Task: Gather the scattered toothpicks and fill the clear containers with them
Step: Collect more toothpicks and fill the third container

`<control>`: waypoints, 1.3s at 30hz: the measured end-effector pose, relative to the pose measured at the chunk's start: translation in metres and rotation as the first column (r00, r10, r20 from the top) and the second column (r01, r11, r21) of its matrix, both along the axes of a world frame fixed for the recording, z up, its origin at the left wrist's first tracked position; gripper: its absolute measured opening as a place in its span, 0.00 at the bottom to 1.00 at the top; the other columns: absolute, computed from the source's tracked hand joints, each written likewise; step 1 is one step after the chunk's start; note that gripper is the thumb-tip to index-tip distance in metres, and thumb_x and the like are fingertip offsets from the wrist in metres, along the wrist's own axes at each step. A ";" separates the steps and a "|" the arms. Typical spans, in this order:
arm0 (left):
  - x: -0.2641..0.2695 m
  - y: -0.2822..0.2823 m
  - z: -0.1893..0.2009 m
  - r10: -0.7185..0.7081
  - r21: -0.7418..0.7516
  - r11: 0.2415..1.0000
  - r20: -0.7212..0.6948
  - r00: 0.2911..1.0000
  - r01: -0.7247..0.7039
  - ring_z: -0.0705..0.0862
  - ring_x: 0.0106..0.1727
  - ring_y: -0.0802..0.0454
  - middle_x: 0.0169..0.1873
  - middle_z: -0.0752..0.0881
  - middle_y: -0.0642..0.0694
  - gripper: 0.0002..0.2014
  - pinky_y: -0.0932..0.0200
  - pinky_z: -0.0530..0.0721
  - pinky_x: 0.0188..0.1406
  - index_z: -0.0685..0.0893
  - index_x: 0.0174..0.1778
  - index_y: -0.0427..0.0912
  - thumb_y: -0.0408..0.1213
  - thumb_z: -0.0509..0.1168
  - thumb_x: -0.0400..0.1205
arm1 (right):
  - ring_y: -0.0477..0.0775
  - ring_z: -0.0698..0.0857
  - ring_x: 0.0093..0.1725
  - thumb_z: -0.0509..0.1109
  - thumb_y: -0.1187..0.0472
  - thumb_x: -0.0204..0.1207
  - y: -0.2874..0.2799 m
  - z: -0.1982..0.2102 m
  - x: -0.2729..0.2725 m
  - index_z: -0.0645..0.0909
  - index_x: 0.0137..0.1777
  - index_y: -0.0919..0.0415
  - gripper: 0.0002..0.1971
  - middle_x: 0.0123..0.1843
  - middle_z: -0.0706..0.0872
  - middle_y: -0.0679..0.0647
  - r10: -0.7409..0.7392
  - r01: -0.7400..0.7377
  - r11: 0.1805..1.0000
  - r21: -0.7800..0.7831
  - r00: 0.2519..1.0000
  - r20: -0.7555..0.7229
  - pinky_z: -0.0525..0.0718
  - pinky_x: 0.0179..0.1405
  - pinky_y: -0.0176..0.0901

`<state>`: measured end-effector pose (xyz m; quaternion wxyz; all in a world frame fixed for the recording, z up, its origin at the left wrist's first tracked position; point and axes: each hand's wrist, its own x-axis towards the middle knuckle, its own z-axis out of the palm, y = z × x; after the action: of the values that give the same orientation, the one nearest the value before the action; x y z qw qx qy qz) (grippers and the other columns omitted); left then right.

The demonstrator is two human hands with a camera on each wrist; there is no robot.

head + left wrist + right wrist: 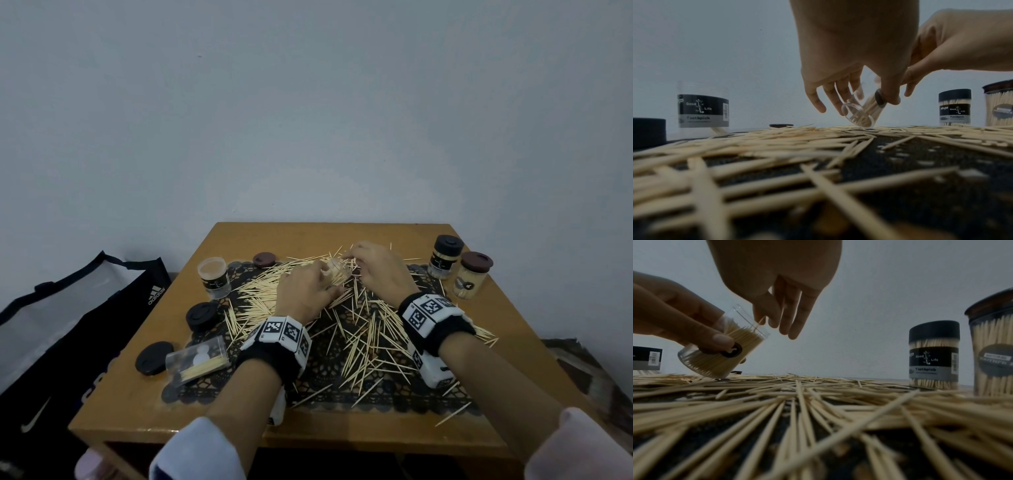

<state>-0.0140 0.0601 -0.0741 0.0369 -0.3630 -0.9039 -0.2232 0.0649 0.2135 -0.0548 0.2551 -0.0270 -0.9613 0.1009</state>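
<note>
Wooden toothpicks (356, 339) lay strewn across a dark lace mat (394, 394) on the table (144, 404), most of them flat and pointing every way, with a denser drift at the left of the mat. The step in hand was the filling of one clear jar (721, 350). The left hand (305, 291) gripped this jar, thumb and fingers curled round its wall, and held it tilted: its base rested low on the toothpick drift and its open mouth pointed up and toward the right hand (376, 263). The jar's long axis thus leaned well off upright. The toothpicks inside it lay packed along that axis, tips toward the mouth, and seemed to fill most of it.

The right hand hovered at the mouth, fingers drooping and drawn together; it appeared to pinch a single toothpick (759, 324) that stood steeply at the rim. How firmly it was held could not be told.

By judgement, the next move called for sliding that toothpick in parallel with the packed ones, since a crossed stick would jam against them. The remaining gap looked narrow.

Two capped jars (445, 255), (474, 274) stood full at the far right of the table. An open jar (214, 275) stood at the far left, nearly empty. Loose lids (202, 316) and a flat clear box (197, 359) lay near the left edge. Much gathering evidently remained.
</note>
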 end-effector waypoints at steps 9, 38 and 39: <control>0.001 -0.001 0.000 0.026 0.015 1.000 -0.009 1.000 -0.026 0.84 0.56 0.48 0.56 0.87 0.48 0.28 0.44 0.82 0.59 0.78 0.65 0.46 0.62 0.67 0.77 | 0.53 0.84 0.55 0.62 0.74 0.78 0.001 -0.002 -0.002 0.81 0.69 0.56 0.22 0.60 0.86 0.51 0.008 -0.009 1.000 0.016 0.997 0.073 0.85 0.49 0.43; 0.000 -0.004 0.001 0.118 0.018 0.993 -0.040 0.992 -0.118 0.78 0.67 0.47 0.63 0.84 0.48 0.27 0.43 0.76 0.66 0.77 0.68 0.46 0.57 0.69 0.78 | 0.51 0.78 0.60 0.73 0.49 0.76 0.007 -0.014 -0.003 0.82 0.60 0.51 0.15 0.59 0.78 0.49 -0.018 0.058 0.997 -0.060 0.853 0.522 0.77 0.56 0.47; 0.001 -0.004 0.001 0.119 0.016 0.993 -0.043 0.992 -0.119 0.78 0.66 0.47 0.62 0.84 0.48 0.27 0.44 0.76 0.66 0.77 0.68 0.46 0.57 0.69 0.78 | 0.50 0.78 0.58 0.73 0.47 0.75 0.007 -0.014 -0.002 0.82 0.59 0.51 0.15 0.56 0.77 0.48 -0.028 0.065 0.997 -0.053 0.855 0.518 0.76 0.53 0.46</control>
<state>-0.0135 0.0561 -0.0726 0.0722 -0.3130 -0.9214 -0.2188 0.0626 0.2207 -0.0685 -0.0109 -0.0850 -0.9895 0.1164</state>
